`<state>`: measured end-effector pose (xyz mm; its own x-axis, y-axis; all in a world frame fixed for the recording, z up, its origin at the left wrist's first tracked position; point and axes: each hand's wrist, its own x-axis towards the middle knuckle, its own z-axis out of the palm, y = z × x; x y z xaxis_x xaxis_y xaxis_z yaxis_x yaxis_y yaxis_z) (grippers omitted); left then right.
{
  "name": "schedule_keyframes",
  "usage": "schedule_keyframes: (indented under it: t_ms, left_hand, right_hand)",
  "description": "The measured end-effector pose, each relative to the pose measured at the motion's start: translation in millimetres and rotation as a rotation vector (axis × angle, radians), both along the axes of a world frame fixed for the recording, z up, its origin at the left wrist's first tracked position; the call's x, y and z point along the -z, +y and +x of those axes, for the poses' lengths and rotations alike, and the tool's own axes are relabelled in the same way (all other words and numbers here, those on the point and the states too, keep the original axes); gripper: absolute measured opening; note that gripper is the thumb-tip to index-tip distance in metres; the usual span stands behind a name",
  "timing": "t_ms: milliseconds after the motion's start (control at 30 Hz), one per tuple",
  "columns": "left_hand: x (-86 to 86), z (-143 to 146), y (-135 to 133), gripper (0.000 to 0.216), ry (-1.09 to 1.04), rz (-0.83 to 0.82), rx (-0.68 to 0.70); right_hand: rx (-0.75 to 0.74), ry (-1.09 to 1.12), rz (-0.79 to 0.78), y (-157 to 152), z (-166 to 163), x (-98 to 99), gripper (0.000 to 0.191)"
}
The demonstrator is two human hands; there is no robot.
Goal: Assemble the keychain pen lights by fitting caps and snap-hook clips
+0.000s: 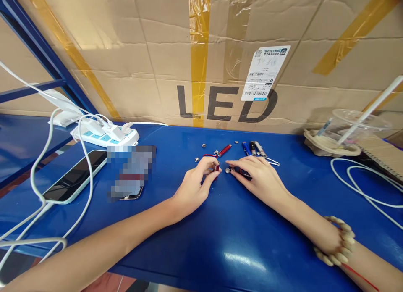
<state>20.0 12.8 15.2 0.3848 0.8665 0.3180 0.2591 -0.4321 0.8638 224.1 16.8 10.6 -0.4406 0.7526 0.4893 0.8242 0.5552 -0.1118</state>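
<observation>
Fingers of the left hand (194,181) are pinched on a small red piece (216,168), apparently for steadiness, while a dark cylinder (242,172) is gripped by those of the right hand (262,176), a silver disc (227,170) lying between both sets of fingertips.

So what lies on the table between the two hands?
In the head view, at least one small round metal piece lies on the blue table there, close to the right hand.
</observation>
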Motion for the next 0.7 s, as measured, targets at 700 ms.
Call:
schedule_keyframes:
  t_ms: [700]
  left_hand:
    - [3.9, -0.4, -1.0, 0.011, 0.103, 0.062, -0.004]
  right_hand:
    - [0.097, 0.119, -0.086, -3.3, -2.6, -4.1, 0.018]
